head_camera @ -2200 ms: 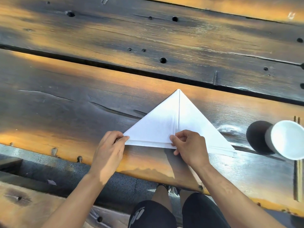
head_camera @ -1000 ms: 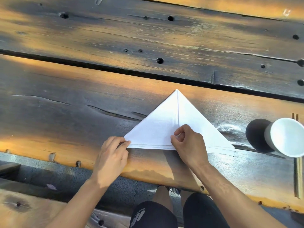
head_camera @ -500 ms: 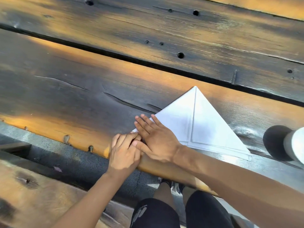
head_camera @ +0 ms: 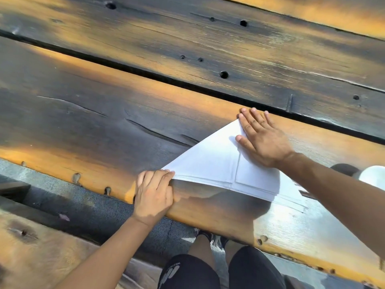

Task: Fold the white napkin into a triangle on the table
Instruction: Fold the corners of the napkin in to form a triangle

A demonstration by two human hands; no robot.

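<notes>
Bare arms, black shorts

Both forearms unsleeved; black shorts (head_camera: 218,272) at 6 o'clock carry a white marking on one leg.

A white cup (head_camera: 374,177) is standing at the right edge of the desk (head_camera: 87,122), only partly in view, and is throwing a dark round shadow (head_camera: 343,170) toward the left. Dark planks streaked with orange are making up the desk, with a black gap (head_camera: 145,75) running between two of them and small round holes (head_camera: 224,74) dotting the far plank. Below the near edge, a grey paved floor (head_camera: 83,209) is showing, and a wooden bench board (head_camera: 35,253) is lying at the lower left. The person's knees in black shorts (head_camera: 208,274) are showing at the bottom, with a shoe (head_camera: 216,239) resting on the floor.
</notes>
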